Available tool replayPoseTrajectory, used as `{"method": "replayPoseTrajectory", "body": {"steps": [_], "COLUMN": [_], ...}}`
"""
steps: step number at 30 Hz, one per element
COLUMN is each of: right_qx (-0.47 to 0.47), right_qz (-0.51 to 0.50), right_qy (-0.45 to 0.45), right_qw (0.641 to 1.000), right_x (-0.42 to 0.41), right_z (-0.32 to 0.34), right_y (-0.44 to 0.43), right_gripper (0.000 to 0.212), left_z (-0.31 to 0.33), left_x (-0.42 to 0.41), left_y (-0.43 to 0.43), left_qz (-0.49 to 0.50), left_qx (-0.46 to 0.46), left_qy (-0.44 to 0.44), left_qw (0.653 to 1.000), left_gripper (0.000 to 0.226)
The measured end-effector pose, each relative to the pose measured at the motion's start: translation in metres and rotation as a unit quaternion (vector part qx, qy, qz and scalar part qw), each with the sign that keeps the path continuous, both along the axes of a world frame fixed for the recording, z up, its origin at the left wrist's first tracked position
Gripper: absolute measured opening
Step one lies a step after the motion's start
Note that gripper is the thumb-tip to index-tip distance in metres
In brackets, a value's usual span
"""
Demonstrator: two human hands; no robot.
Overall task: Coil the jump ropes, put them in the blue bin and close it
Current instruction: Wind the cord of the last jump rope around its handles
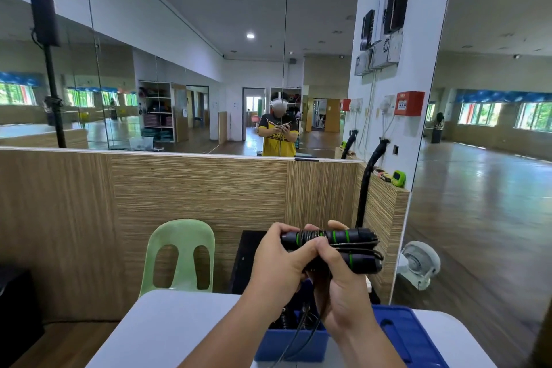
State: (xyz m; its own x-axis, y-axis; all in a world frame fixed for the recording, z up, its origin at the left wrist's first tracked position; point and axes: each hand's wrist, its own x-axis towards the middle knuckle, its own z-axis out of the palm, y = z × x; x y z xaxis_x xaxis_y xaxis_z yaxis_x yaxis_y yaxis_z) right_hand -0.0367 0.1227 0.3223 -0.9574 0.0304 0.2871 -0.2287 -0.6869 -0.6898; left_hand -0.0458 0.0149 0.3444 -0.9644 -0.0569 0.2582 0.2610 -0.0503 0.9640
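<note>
1. Jump rope [340,237]: I hold it at chest height, right above the open blue bin [291,343], which stands on the white table [167,329].
2. Its two black handles with green rings lie side by side, long axis running left to right and dipping slightly to the right. The cord leaves them at the right ends.
3. Thin black cord is wound round the upper handle near its middle, and a loose strand [298,334] hangs down past the bin's front wall.
4. My left hand [277,260] grips the left ends of the handles, fingers curled over the top.
5. My right hand [343,293] wraps them from below, thumb pressing on the wound cord.
6. The bin's blue lid [409,334] lies flat on the table just to the right of the bin.
7. I can read no writing on the handles. On the pillar, a red box [408,103] reads "FIRE".
</note>
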Motion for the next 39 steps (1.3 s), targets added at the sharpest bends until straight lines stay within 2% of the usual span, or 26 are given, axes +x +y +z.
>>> {"method": "replayPoseTrajectory", "body": {"steps": [3,5,7,13,17,23,25,28,30,34,37,39], "right_qx": [0.114,0.201,0.248,0.316,0.368,0.365,0.313,0.181,0.141,0.171,0.212,0.245], "right_qz": [0.004,0.005,-0.006,-0.030,0.007,0.022,0.036,0.064,0.070,0.093,0.097,0.097], "right_qy": [-0.032,-0.084,-0.124,-0.131,-0.134,-0.116,-0.145,-0.205,-0.219,-0.218,-0.220,-0.189], "right_qw": [0.993,0.976,0.961,0.939,0.920,0.923,0.938,0.960,0.963,0.956,0.947,0.946], "right_x": [0.004,0.008,0.010,0.013,0.016,0.021,0.023,0.018,0.013,0.009,0.006,0.003], "right_z": [0.000,0.000,-0.003,-0.004,-0.005,-0.007,-0.011,-0.023,-0.034,-0.050,-0.063,-0.069], "right_y": [0.006,0.005,0.000,-0.003,-0.004,-0.013,-0.017,-0.017,-0.014,-0.016,-0.010,-0.001], "right_gripper": [0.044,0.055,0.064,0.055,0.056,0.053,0.055,0.060,0.059,0.051,0.045,0.041], "left_z": [0.000,-0.002,-0.003,-0.005,-0.009,-0.019,-0.021,-0.020,-0.022,-0.018,-0.011,-0.010], "left_x": [-0.001,-0.004,-0.008,-0.016,-0.018,-0.022,-0.023,-0.024,-0.025,-0.025,-0.023,-0.020], "left_y": [-0.003,-0.006,-0.009,-0.009,-0.006,-0.004,-0.003,-0.003,-0.003,-0.004,-0.008,-0.009], "left_qz": [0.026,0.043,0.058,0.056,0.120,0.178,0.186,0.192,0.190,0.180,0.161,0.142], "left_qx": [-0.013,-0.010,-0.025,0.008,0.030,0.013,0.023,0.041,0.043,0.084,0.097,0.089], "left_qy": [0.027,0.035,0.046,0.029,0.032,0.027,0.015,0.005,-0.012,-0.055,-0.067,-0.068], "left_qw": [0.999,0.998,0.997,0.998,0.992,0.984,0.982,0.980,0.981,0.978,0.980,0.983], "left_gripper": [0.037,0.039,0.040,0.043,0.045,0.040,0.040,0.039,0.040,0.050,0.043,0.041]}}
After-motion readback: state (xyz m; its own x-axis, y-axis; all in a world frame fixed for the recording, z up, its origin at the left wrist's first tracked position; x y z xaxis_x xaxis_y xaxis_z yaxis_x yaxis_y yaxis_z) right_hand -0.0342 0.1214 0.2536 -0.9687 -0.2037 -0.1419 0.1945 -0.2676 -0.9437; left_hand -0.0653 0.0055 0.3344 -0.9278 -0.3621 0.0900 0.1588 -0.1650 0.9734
